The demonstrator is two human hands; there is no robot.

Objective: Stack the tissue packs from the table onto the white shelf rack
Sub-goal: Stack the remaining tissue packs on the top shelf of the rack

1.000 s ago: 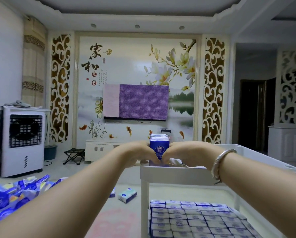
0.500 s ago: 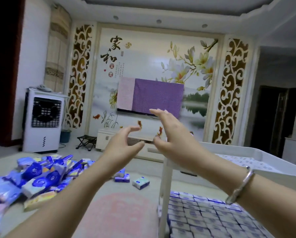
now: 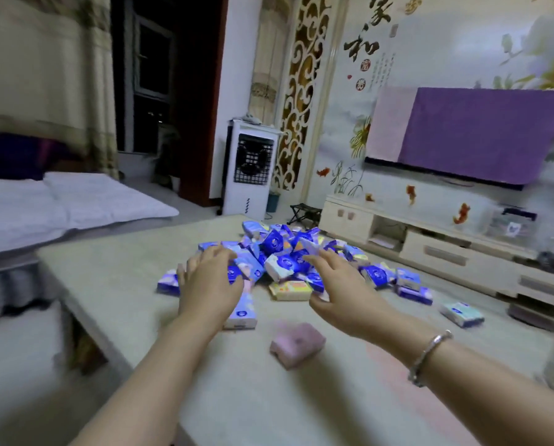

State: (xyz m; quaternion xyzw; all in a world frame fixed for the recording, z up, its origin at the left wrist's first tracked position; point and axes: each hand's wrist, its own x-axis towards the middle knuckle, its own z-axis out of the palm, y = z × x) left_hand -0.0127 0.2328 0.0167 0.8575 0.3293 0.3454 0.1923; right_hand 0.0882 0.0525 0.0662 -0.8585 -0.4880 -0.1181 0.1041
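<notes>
A heap of small blue and white tissue packs [image 3: 285, 252] lies on the pale table [image 3: 114, 272], with loose packs scattered to its right. My left hand [image 3: 208, 284] hovers over the heap's left side, fingers spread and empty. My right hand [image 3: 336, 284], with a silver bracelet at the wrist, reaches over the heap's right side, fingers straight and holding nothing. A single blue pack [image 3: 241, 312] lies just under my left hand. A yellow pack [image 3: 290, 289] lies between my hands. The white shelf rack is out of view.
A pink pack [image 3: 296, 344] lies on the table near me. A lone pale blue pack [image 3: 462, 313] sits to the right. A bed [image 3: 60, 204] stands on the left, a white air cooler [image 3: 249, 169] behind, a TV cabinet [image 3: 446, 249] on the right.
My view swung left from the rack to the table. Both hands let go of the stacked packs, opened, and now reach down over the heap.
</notes>
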